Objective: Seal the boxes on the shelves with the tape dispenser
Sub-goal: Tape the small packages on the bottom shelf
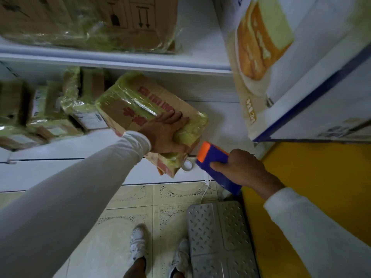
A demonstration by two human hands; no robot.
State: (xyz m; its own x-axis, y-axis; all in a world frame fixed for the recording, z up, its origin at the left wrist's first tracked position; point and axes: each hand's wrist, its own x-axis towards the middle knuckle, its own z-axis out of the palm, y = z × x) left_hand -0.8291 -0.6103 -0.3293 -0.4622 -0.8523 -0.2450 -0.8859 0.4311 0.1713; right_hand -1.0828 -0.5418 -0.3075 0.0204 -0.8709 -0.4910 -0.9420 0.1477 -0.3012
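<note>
Left hand (166, 133) presses flat on box (140, 105) overhanging shelf edge (80, 157); right hand (241, 167) grips tape dispenser (214, 163) alongside.

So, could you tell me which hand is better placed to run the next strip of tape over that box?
The right hand: it already grips the tape dispenser beside the near corner of the box. The left hand lies flat on the box, steadying it.
</note>
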